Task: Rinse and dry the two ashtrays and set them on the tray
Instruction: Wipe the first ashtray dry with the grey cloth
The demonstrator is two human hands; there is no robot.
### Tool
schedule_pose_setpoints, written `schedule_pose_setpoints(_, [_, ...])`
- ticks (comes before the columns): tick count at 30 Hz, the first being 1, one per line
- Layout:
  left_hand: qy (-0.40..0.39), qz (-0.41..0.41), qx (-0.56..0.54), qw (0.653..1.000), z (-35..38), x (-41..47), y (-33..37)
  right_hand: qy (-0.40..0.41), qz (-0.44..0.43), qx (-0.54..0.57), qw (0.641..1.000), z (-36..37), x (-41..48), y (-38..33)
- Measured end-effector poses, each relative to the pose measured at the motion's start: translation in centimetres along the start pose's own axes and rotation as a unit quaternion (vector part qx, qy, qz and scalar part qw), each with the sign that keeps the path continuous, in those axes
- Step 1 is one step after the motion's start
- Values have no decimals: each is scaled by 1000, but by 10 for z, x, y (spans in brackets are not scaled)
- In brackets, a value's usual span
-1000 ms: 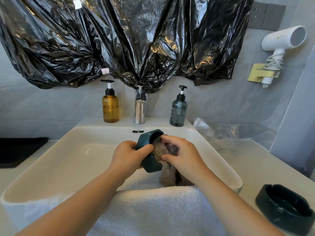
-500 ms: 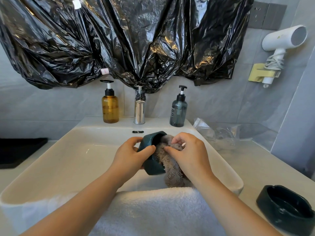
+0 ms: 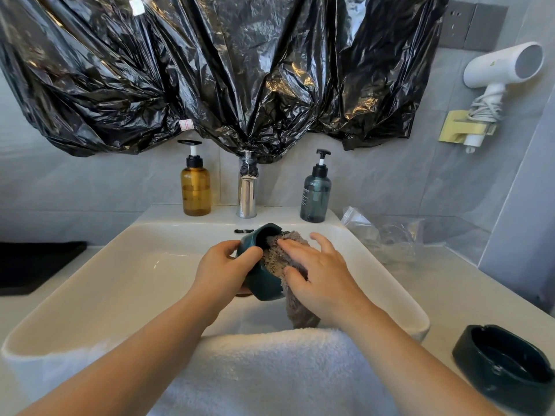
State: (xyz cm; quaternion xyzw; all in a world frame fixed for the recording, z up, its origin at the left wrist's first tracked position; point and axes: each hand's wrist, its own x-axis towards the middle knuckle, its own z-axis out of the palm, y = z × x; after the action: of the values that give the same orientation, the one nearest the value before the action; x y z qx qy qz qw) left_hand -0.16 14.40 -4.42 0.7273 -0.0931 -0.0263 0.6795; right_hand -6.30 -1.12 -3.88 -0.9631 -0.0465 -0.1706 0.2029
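Pale counter (image 3: 468,289) w/ white basin (image 3: 126,283), black ashtray (image 3: 504,364) front R, clear plastic bag (image 3: 387,235) behind, black tray (image 3: 36,265) L.

Only "po", the tail of a vertical word, reads on the grey-blue pump bottle (image 3: 315,193) beyond the left grip (image 3: 223,267), to its right.

One dark green ashtray (image 3: 264,283) is tipped on its side, a fuzzy cloth (image 3: 300,310) inside. The other ashtray (image 3: 507,367) sits on the counter (image 3: 450,289)
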Motion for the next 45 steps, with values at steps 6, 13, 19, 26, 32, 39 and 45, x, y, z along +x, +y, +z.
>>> schedule_pose_setpoints(6, [-11,-1,15,1000,-3,0,0,-98,8,140,985,0,2,7])
schedule_pose_setpoints(13, [-16,-34,0,999,-4,0,-1,-74,-11,10,997,2,3,8])
schedule_pose_setpoints(19, [-65,-51,-27,996,-4,-1,-1,-47,10,53,997,-2,1,4])
schedule_pose_setpoints(26, [-22,-71,-85,994,-6,-1,1,-14,34,54,998,-5,-2,1])
schedule_pose_setpoints(32, [23,-50,-76,996,-8,1,0,-37,17,35,999,-4,-3,1])
schedule_pose_setpoints(39, [68,-23,-40,997,-7,1,1,-24,-1,54,998,2,3,5])
schedule_pose_setpoints(45, [56,-15,-2,998,-4,0,2,62,6,-1,998,3,4,6])
